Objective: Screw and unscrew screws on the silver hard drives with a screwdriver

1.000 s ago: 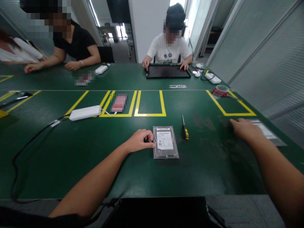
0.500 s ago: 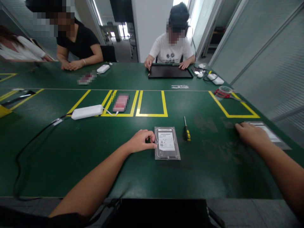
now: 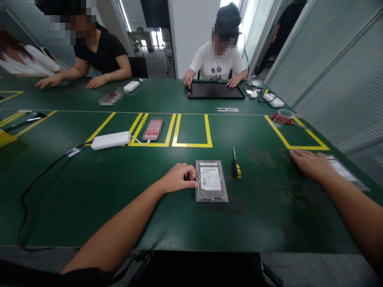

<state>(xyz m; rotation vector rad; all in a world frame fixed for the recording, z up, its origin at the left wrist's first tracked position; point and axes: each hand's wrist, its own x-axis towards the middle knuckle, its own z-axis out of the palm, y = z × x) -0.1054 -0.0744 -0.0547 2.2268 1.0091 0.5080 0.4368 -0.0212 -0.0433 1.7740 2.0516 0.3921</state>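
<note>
A silver hard drive (image 3: 211, 181) with a white label lies flat on the green table (image 3: 119, 191) in front of me. My left hand (image 3: 178, 178) rests at its left edge, fingers curled, thumb and forefinger touching the drive's side. Just right of the drive lies a small screwdriver (image 3: 236, 164) with a yellow and black handle. My right hand (image 3: 311, 164) lies flat on the table far to the right, fingers stretched out, partly over a grey flat bag (image 3: 344, 171).
Yellow tape boxes (image 3: 191, 144) mark the table's middle. A white power bank (image 3: 111, 140) with cables lies at left. A clear cup with red tools (image 3: 281, 116) sits at right. Across the table a person's hands rest on a black panel (image 3: 215, 91); other people sit at far left.
My right hand has slid slightly left along the table, off part of the grey bag. My left hand stays at the drive's edge. The view has shifted a little.
</note>
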